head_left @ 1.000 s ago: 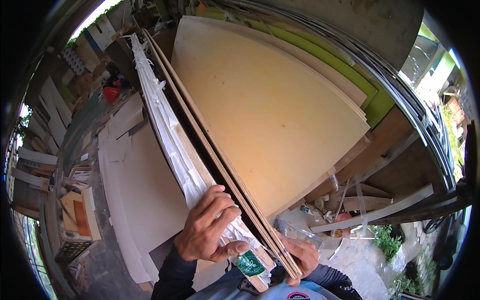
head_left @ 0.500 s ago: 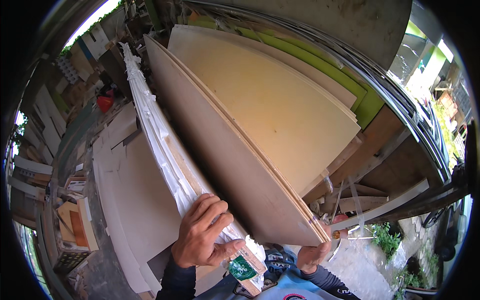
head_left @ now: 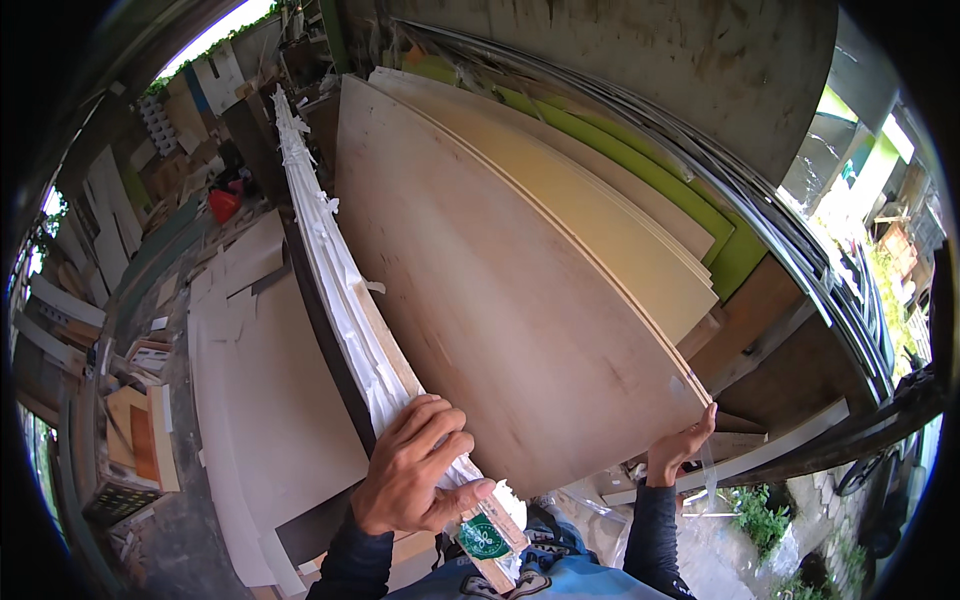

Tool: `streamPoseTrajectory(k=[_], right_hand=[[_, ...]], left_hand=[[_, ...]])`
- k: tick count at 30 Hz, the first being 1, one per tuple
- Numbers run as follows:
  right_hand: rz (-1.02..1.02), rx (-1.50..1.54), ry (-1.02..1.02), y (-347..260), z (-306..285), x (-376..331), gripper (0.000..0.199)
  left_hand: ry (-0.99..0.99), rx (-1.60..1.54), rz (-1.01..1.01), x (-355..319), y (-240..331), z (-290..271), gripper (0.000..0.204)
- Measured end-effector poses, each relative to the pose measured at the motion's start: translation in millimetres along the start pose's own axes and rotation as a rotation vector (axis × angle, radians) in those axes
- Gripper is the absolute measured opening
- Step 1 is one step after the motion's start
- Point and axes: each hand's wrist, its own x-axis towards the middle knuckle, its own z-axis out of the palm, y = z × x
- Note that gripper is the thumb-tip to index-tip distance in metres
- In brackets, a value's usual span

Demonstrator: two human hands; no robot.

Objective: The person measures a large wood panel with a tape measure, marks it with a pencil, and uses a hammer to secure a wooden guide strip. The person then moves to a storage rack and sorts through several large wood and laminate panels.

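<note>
My left hand (head_left: 412, 472) is closed around the near end of a long stack of boards in torn white wrapping (head_left: 365, 335). A green round-marked label (head_left: 483, 537) shows on that end, just below my thumb. My right hand (head_left: 682, 448) grips the near right corner of a few large brown plywood sheets (head_left: 500, 320), with its fingers at the edge. These sheets lean to the right, and a wide gap separates their upper edge from the wrapped boards. Their lower edge is hidden behind the wrapped boards.
Behind the plywood lean yellowish sheets (head_left: 640, 270) and green panels (head_left: 745, 262). Long metal strips (head_left: 815, 285) run along the right side. Pale flat sheets (head_left: 265, 390) lie on the left. Farther left are wooden boxes (head_left: 140, 430) and a red object (head_left: 224, 205).
The plywood sheets have swung rightward, away from the wrapped boards, covering more of the yellowish sheets. My right hand has moved right and up with their corner. My left hand keeps its hold.
</note>
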Motion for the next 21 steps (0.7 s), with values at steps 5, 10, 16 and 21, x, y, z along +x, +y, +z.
streamPoseTrajectory(k=[5, 10, 16, 21], right_hand=[[-0.117, -0.092, -0.061, 17.9, -17.7, 44.0, 0.050], [-0.300, -0.343, -0.109, 28.8, -32.0, 97.0, 0.044], [-0.262, -0.413, 0.032, 54.0, -60.3, 163.3, 0.044], [-0.187, -0.565, 0.020, 61.6, -129.1, 234.3, 0.045]], left_hand=[[0.007, 0.016, 0.012, 0.0, -1.4, 3.6, 0.043], [0.012, 0.018, 0.011, 0.6, -0.7, 4.9, 0.042], [-0.006, 0.038, 0.032, 1.9, 1.4, -3.4, 0.035], [-0.054, 0.037, 0.068, 9.9, -1.2, 2.3, 0.035]])
